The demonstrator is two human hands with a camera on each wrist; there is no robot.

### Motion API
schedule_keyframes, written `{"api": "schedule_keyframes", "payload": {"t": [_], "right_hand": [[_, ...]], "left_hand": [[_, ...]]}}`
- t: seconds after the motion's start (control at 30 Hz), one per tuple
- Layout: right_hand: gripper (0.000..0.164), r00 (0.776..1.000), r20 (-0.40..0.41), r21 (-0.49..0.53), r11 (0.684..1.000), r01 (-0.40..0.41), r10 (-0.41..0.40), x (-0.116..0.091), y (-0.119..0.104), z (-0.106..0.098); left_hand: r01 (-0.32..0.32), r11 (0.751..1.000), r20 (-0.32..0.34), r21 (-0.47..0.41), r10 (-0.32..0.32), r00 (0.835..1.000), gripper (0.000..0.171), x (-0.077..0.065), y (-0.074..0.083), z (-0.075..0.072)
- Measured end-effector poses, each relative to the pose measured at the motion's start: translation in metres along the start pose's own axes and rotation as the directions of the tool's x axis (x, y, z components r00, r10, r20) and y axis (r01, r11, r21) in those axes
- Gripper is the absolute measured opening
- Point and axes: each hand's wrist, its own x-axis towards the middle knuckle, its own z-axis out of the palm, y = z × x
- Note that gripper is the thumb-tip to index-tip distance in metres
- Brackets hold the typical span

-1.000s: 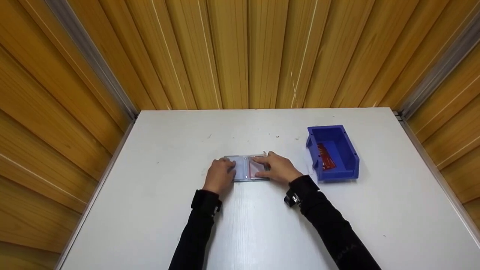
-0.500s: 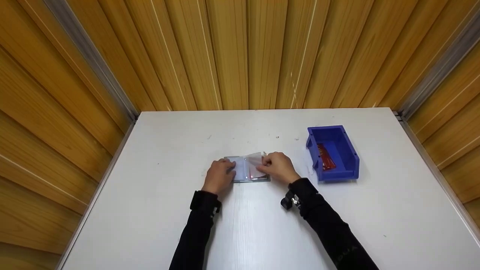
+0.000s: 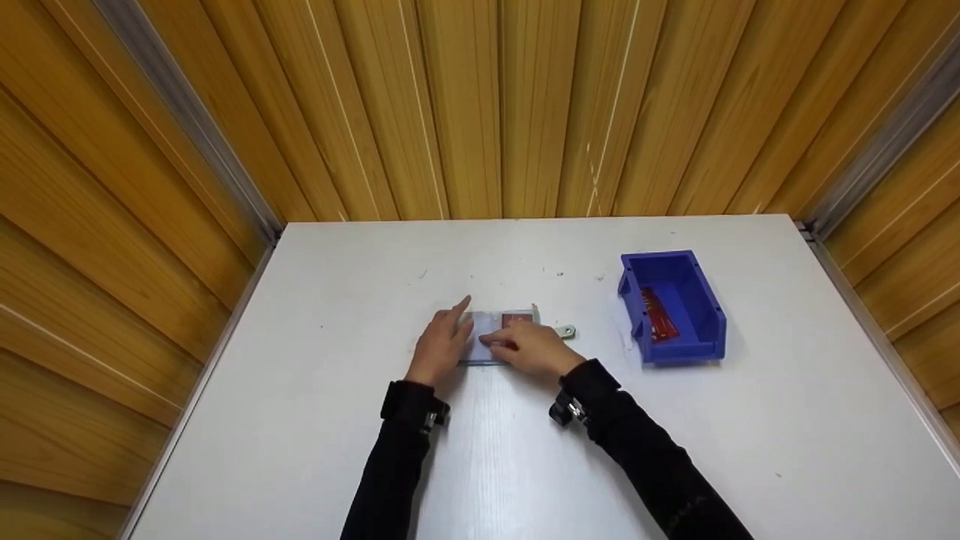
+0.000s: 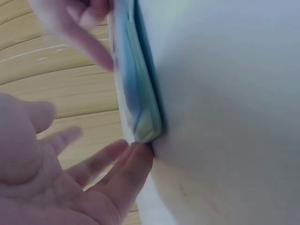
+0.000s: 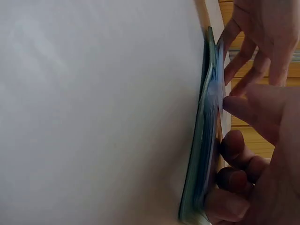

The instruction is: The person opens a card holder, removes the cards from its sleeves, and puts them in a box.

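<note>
With the left hand [image 3: 437, 346] loosely spread, gripping nothing, touches a pale-blue rectangular plastic booklet [image 3: 482, 354] unfolded on the white table [image 3: 300, 427]. With the right hand [image 3: 534, 347], index extended leftward, pinching nothing, part-covers its dark-red card [image 3: 517, 319]. Might crease pages [image 3: 484, 323], pushing sideways against light bracing.

Card holder [image 3: 484, 324] lt blue, grn edge [image 5: 191, 183]; card [image 3: 517, 318] red; bin [image 3: 684, 352] blue; tbl [image 3: 300, 405] wht; wall [image 3: 472, 112] yel-brn woodgrain
</note>
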Motion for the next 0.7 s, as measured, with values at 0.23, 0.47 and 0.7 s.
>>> {"api": "schedule_keyframes", "payload": {"t": [0.23, 0.47, 0.7], "right_hand": [[0.050, 0.997, -0.063, -0.047, 0.998, -0.046, 0.043, -0.003, 0.005, 0.000], [0.067, 0.989, -0.111, -0.033, 0.994, -0.103, 0.099, -0.011, 0.018, -0.006], [0.083, 0.971, -0.058, 0.001, 0.972, -0.234, 0.234, -0.025, 0.032, -0.018]], "left_hand": [[-0.018, 0.996, 0.020, 0.090, 0.017, 1.000, 0.036, -0.006, 0.002, 0.004], [-0.042, 0.996, -0.010, 0.077, 0.043, 0.999, 0.034, -0.008, 0.001, 0.004], [-0.011, 0.997, 0.006, 0.074, 0.010, 1.000, 0.034, -0.007, 0.002, 0.004]]}}
